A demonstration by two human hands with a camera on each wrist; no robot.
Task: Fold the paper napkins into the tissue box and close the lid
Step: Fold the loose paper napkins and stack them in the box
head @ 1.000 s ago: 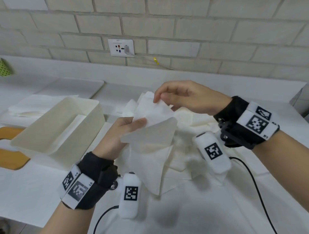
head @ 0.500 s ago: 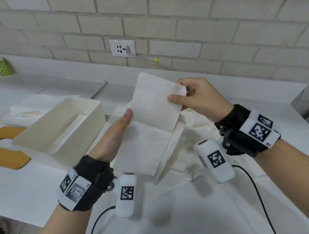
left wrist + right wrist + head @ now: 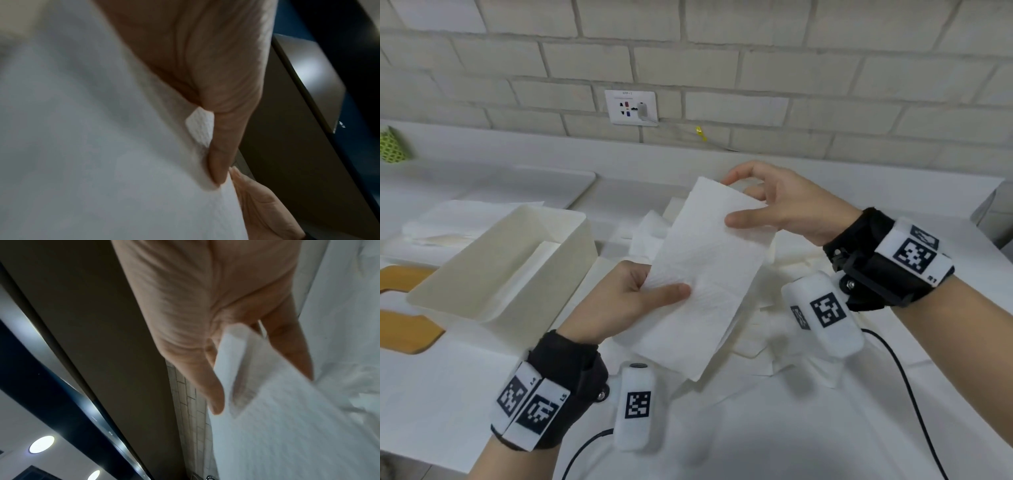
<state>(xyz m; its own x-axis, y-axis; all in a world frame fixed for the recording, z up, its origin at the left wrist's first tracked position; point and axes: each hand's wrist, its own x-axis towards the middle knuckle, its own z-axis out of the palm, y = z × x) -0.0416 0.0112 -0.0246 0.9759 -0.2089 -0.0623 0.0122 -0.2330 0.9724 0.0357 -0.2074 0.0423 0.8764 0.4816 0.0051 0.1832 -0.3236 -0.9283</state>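
A white paper napkin, folded into a long strip, is held in the air between both hands. My left hand pinches its lower left edge, thumb on top; the left wrist view shows that thumb pressing the napkin. My right hand pinches its upper right end, which the right wrist view shows between thumb and fingers as napkin. The cream tissue box stands open at the left with folded napkins inside. Its wooden lid lies at the far left.
A loose heap of white napkins lies on the white table under my hands. Another stack of napkins sits behind the box. A brick wall with a power socket runs along the back. A green object stands far left.
The napkin went from a crumpled sheet to an unfolded sheet, and is now a narrower folded strip. My right hand moved up and right, my left thumb came over the front.
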